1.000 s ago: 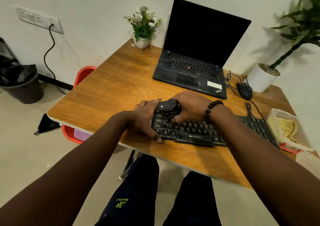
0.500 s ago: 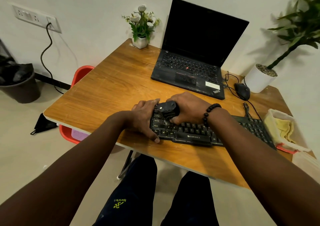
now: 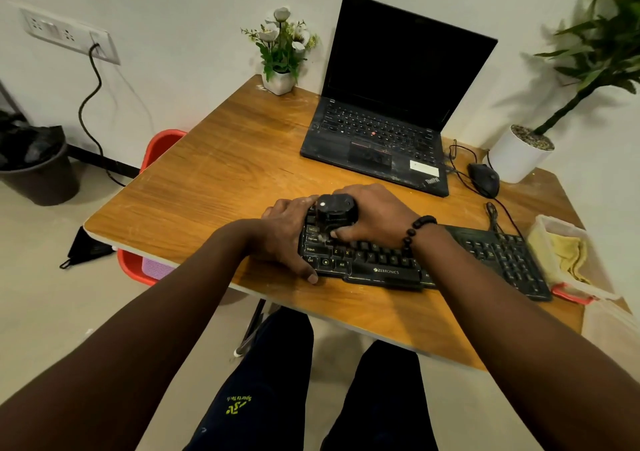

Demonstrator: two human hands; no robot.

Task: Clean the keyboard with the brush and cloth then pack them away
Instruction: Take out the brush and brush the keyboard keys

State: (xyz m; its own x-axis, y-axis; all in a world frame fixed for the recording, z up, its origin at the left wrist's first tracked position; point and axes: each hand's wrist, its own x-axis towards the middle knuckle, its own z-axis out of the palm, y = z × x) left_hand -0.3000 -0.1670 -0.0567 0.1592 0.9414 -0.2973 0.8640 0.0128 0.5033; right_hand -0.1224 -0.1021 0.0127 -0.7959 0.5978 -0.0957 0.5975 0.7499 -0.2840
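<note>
Gripping the small, hard brush (image 3: 335,213) in your right hand (image 3: 375,217), press lightly; your left hand (image 3: 285,234) holds the light keyboard (image 3: 398,260) end steady.

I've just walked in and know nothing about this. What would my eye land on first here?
Two bare hands meeting at the left end of a black keyboard near the wooden table's front edge: the right hand grips a black brush on the keys, while the left hand steadies the keyboard's end. Behind them stands an open laptop, its screen dark.
</note>
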